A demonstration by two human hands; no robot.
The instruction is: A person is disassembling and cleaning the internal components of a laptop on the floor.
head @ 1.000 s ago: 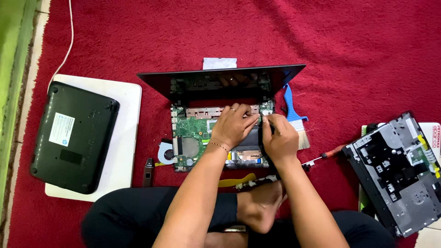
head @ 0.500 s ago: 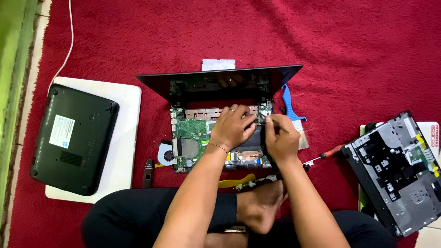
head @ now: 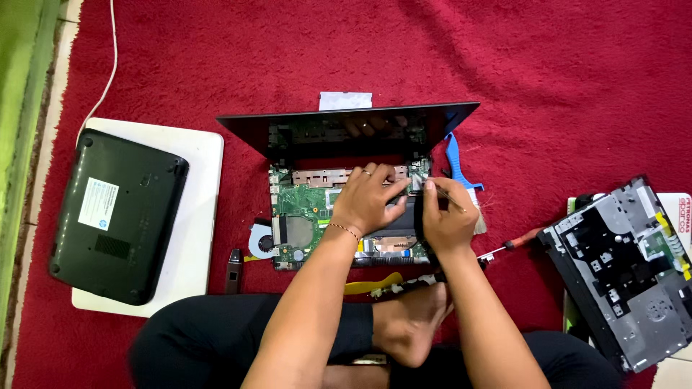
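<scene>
At frame centre, the left hand (head: 367, 198) pressed flat, steadying the green motherboard (head: 306, 209), while the right hand (head: 447, 220) fingers pinched a thin tool (head: 448, 194).

Open red carpet (head: 577, 65) beyond upright laptop screen (head: 346, 119).

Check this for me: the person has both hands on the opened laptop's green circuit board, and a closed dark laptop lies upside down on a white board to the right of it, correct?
Not quite. The head view shows the closed dark laptop on the white board to the left of the opened laptop, not the right. Left hand and right hand are on it.
</scene>
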